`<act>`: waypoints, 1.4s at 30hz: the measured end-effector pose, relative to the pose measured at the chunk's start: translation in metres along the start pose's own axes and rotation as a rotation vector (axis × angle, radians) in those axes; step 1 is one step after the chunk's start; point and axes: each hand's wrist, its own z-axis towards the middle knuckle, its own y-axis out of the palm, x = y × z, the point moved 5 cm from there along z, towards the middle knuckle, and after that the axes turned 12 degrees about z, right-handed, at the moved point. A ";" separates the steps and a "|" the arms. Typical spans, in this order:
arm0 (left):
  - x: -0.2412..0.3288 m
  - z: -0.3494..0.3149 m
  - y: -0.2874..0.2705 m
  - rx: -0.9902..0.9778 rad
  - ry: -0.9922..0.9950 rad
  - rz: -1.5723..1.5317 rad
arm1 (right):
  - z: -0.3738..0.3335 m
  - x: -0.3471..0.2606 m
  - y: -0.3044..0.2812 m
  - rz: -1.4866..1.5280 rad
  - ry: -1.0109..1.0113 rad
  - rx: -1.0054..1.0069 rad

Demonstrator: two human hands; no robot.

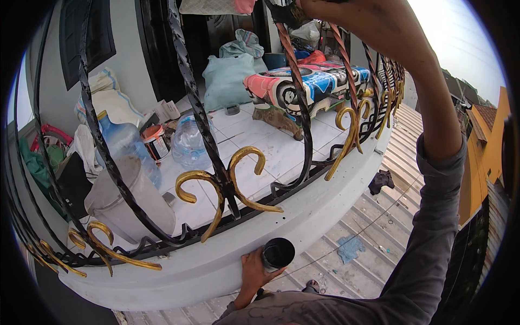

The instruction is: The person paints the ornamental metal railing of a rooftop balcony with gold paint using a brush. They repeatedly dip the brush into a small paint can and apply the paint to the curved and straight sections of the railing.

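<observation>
Low in the middle, my left hand (253, 275) is wrapped round a small cup (278, 253) with black liquid inside, close against the white ledge (227, 262). My right arm reaches up to the top edge, where my right hand (320, 7) is partly cut off. A dark, black-stained thing (291, 15) is at its fingers, against the upper part of a twisted railing bar (297, 76); its kind is unclear. That bar is reddish brown above and black lower down. Another reddish-brown bar (346, 59) stands to its right. Gold scrolls (221, 195) decorate the black railing.
Behind the railing are a grey bin (130, 200), a blue water jug (122, 135), a clear plastic bottle (190, 142), a patterned bench (314, 81) and stuffed sacks (230, 78). Corrugated roofing (346, 216) lies below the ledge, with a dark rag (382, 181) and blue plastic (351, 249).
</observation>
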 end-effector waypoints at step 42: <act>0.002 0.000 0.002 0.006 0.018 0.049 | -0.013 0.020 -0.001 0.096 -0.264 0.234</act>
